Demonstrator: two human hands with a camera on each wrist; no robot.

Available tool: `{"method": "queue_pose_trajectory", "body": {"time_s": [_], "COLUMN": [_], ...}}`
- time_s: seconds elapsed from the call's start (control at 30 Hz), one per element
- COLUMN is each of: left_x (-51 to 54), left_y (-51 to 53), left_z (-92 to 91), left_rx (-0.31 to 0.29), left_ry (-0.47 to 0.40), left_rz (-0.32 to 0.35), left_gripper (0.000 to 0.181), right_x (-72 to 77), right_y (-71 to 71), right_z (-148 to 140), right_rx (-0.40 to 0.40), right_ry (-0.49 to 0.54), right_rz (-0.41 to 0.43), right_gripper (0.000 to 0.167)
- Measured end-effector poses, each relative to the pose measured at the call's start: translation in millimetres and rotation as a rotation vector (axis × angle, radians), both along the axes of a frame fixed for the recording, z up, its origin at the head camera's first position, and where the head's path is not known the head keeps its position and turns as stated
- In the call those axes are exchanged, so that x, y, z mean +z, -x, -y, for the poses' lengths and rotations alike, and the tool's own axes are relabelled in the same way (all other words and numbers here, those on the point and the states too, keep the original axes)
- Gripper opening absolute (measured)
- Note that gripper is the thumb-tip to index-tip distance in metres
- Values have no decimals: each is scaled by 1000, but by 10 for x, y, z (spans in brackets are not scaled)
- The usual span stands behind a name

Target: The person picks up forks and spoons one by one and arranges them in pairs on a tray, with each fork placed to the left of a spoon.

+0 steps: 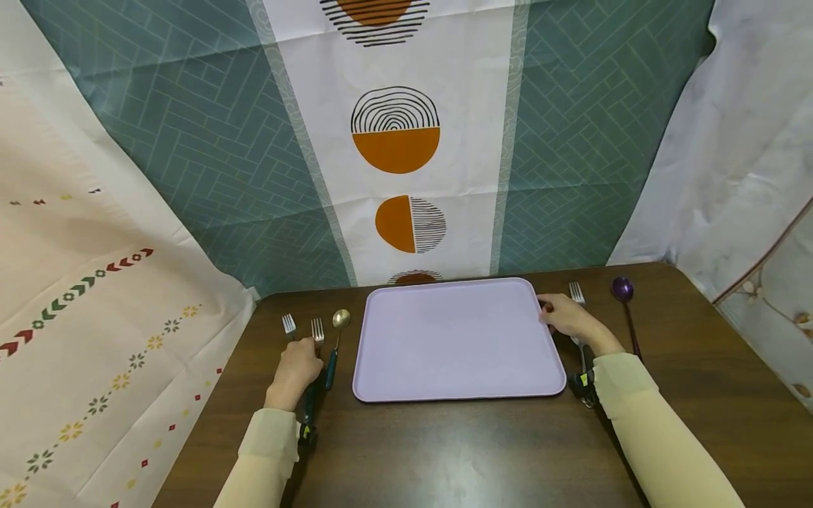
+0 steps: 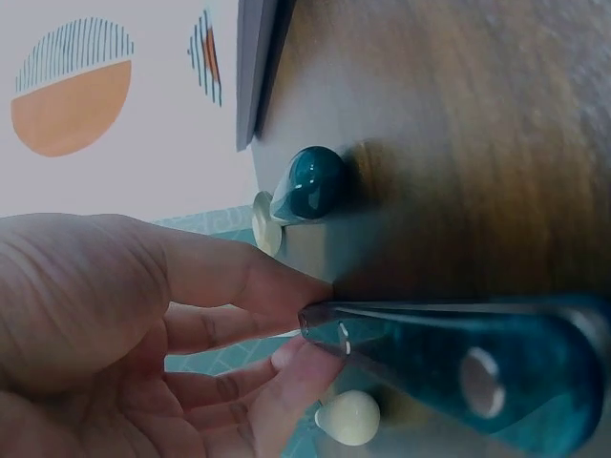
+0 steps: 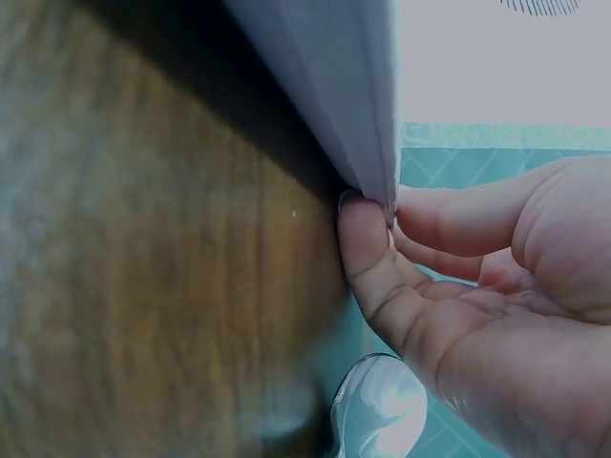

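Observation:
My left hand pinches a fork just where its dark teal handle begins; the hand hides its middle. Close to its right lies a gold-bowled spoon with a teal handle. To its left is a second fork, mostly hidden; its cream handle end shows in the left wrist view. A flat lilac tray lies in the middle of the table. My right hand pinches the tray's right rim between thumb and fingers.
Under my right forearm lies a silver fork, partly covered. Farther right is a purple spoon. The brown wooden table ends at a patterned hanging cloth behind the tray.

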State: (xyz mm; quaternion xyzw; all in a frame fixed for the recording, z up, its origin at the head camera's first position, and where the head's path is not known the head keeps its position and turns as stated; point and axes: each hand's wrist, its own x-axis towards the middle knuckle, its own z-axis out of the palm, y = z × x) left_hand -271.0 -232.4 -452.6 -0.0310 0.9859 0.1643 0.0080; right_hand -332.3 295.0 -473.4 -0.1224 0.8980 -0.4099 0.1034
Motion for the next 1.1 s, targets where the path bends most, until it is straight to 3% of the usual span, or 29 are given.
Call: {"method": "queue_pose_trajectory", "body": {"time_s": [0.37, 0.67, 1.1], "left_x": [-10, 49, 127], "left_y": [-12, 20, 94], "left_z": [33, -28, -282], "left_rx": [15, -5, -28], "left_ry": [-21, -27, -84], "left_rz": [-13, -78, -89], "left_gripper": [3, 25, 41], "right_x": [-50, -68, -63], "right_y": [1, 6, 32], "right_z": [3, 0, -18], "right_rx": [-8, 2, -7], "right_ry": [14, 34, 22], "right_rz": [4, 1, 8], "right_gripper": [54, 53, 53]}}
